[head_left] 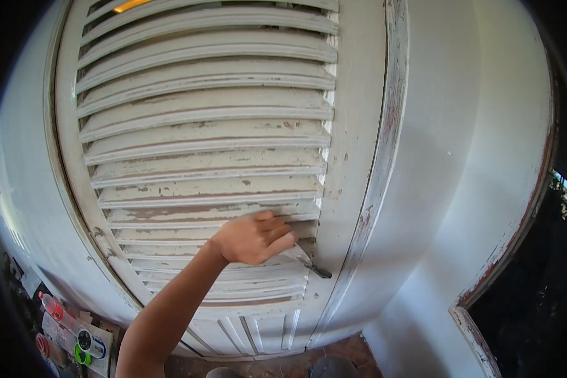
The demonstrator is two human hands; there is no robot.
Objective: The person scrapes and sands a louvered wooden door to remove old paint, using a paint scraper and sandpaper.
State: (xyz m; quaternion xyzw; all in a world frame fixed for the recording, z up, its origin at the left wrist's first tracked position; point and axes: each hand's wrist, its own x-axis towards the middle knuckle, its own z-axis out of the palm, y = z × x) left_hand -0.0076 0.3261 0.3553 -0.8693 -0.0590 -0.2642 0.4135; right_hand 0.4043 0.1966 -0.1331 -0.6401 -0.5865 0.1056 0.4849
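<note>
Bare forearm [176, 302] of the left arm, crossing from the lower edge of the view up to the slatted door [353, 157]. Left hand [255, 239]: fingers curled and closed on the pale part of a small tool [301, 255], whose dark end points down and right, in front of the lower slats [201, 214]. Paint on the slats is chipped, with brown patches showing. Right hand: outside the view, so its fingers cannot be told. Lower left: a bottle with a red label [53, 307] stands near a bright green lid [82, 355]. Bottom edge: two knees [331, 367].
</note>
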